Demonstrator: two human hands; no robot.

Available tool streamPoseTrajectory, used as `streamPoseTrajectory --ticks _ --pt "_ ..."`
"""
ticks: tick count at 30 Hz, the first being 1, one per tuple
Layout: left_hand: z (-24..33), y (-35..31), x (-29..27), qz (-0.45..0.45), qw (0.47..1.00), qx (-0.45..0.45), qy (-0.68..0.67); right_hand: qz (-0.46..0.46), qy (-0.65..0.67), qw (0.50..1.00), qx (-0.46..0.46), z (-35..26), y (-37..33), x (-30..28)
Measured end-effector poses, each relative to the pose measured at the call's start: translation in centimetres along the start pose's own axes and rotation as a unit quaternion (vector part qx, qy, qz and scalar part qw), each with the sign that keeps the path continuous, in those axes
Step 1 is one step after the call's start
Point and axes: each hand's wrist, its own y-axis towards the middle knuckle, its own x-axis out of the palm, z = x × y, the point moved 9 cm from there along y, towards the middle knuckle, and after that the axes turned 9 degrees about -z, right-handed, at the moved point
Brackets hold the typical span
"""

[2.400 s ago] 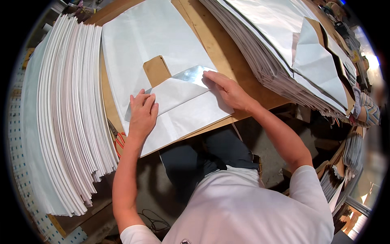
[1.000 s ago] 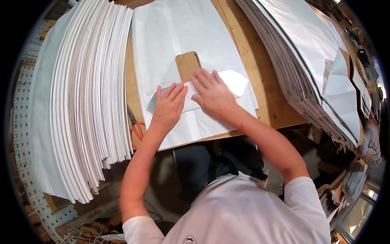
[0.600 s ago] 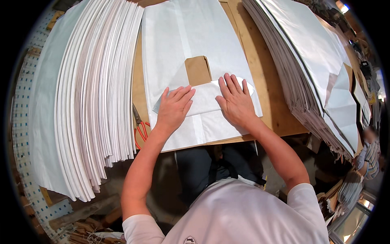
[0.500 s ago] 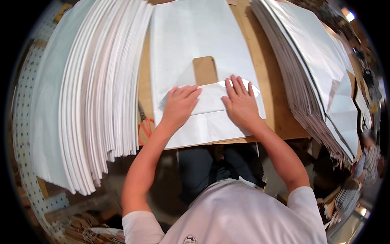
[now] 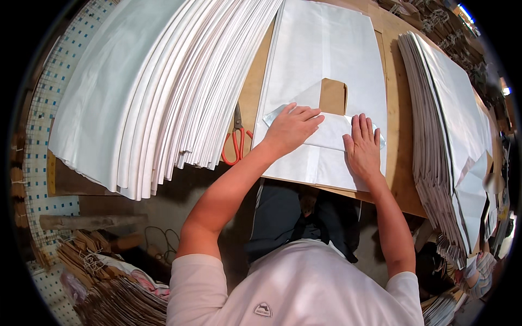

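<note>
Left hand [image 5: 293, 130]: fingers slightly apart, flat on the folded flap [image 5: 333, 132].
Right hand [image 5: 363, 154]: fingers also slightly apart, on flap's right end.
White paper sack [image 5: 307, 60]: under both hands, extends beyond the fingertips.
Scissors [image 5: 238, 128]: left of sack.

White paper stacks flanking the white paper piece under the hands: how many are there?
2: the left stack, beyond the red-handled scissors from the white paper piece, and the right stack, across a strip of wooden table from it. Others may be hidden.

The head camera looks down on the worktable [image 5: 401, 157].
</note>
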Motion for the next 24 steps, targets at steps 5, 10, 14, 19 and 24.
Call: streamPoseTrajectory --ticks 5,10,14,19,24 --pt "0.0 0.2 0.2 -0.007 1.0 -0.001 -0.004 0.017 0.012 1.0 -0.005 0.1 -0.2 -0.1" --pt "0.0 0.5 0.1 -0.015 0.999 -0.013 -0.026 0.075 0.033 0.997 -0.015 0.3 -0.1 -1.0" --pt "-0.1 0.8 0.3 -0.019 0.999 -0.011 -0.027 0.062 0.124 0.99 -0.033 1.2 1.4 -2.2" --pt "-1.1 2.6 0.0 -0.087 0.989 -0.041 -0.116 -0.058 0.146 0.987 0.029 4.2 4.9 -3.0" --pt "-3.7 2.2 0.2 -0.077 0.982 -0.137 -0.108 -0.174 0.159 0.971 0.031 4.6 7.3 -3.1"
